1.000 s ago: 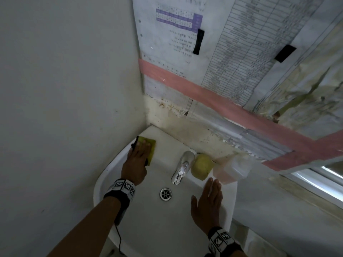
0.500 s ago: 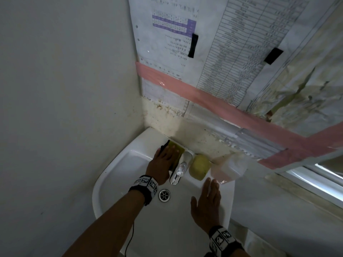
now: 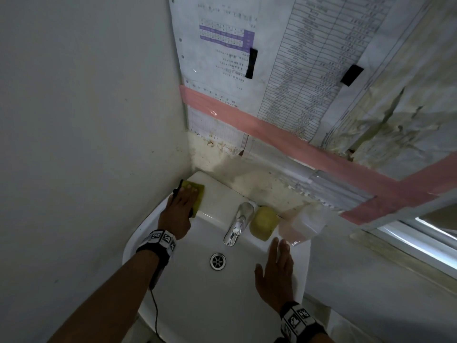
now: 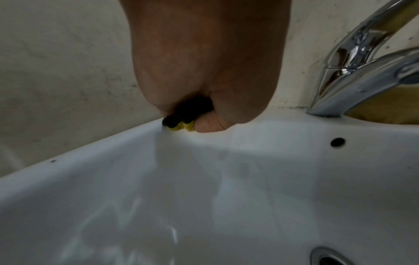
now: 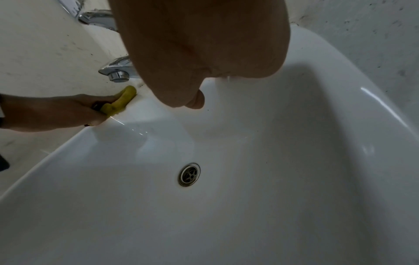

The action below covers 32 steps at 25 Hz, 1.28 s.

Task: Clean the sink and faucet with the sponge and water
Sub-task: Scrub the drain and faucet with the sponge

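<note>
Sink [image 3: 173, 280], white, lower centre, corner-mounted; our left hand [image 3: 179, 210] presses sponge [image 3: 197, 194] on rim; right hand [image 3: 275, 273] flat, released.

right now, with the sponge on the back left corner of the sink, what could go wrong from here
1. If the left hand sweeps the sponge right along the ledge past the faucet, it may well knock the yellow soap bar or the plastic container off the sink rim.
2. The basin looks wet in the left wrist view, so the right hand resting flat on the right rim could slip.
</note>
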Available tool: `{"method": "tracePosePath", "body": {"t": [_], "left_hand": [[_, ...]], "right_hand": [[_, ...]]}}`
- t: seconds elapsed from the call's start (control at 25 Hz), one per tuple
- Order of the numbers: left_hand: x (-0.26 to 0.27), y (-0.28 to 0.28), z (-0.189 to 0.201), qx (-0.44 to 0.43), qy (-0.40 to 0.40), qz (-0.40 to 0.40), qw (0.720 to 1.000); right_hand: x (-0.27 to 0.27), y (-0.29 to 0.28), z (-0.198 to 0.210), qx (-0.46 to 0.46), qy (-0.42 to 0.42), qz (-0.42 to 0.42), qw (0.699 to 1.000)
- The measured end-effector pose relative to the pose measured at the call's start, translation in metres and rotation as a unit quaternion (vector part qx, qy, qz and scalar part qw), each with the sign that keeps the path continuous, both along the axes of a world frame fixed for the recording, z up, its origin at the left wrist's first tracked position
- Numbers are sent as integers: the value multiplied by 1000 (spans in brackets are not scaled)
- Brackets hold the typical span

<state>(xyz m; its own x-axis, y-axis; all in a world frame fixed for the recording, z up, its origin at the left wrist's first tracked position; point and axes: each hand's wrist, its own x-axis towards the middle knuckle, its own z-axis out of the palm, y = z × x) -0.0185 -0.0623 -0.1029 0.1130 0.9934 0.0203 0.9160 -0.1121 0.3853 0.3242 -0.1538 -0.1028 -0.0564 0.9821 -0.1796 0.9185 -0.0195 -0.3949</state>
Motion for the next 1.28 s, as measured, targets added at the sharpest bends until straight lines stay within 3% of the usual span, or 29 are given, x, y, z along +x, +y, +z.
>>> {"method": "tracePosePath", "body": {"t": [0.28, 0.52, 0.6, 0.68, 0.76, 0.8, 0.88, 0.96, 1.04, 1.12, 1.28], "left_hand": [[4, -37, -6, -17, -31, 27, 999], [9, -43, -11, -51, -71, 40, 995], [9, -55, -25, -55, -90, 63, 992], [15, -68, -20, -111, -160, 68, 979], [31, -74, 1, -164, -276, 106, 941], [40, -78, 14, -187, -339, 159, 908], [55, -82, 34, -237, -459, 262, 815], [64, -86, 48, -257, -560, 316, 721], [69, -87, 61, -239, -630, 339, 657], [74, -87, 79, -207, -674, 352, 616], [81, -84, 121, -143, -727, 320, 590]], "right_hand": [[6, 3, 10, -4, 22, -6, 1000], [39, 19, 55, 145, 163, -157, 963], [49, 26, 66, 143, 173, -180, 958], [58, 37, 73, 121, 193, -193, 954], [65, 49, 80, 92, 246, -186, 947], [68, 54, 81, 80, 270, -182, 942], [73, 61, 80, 74, 300, -181, 934], [76, 62, 78, 86, 306, -180, 931], [80, 64, 80, 86, 290, -170, 938], [80, 64, 83, 67, 268, -149, 949], [67, 54, 98, 77, 273, -128, 951]]}}
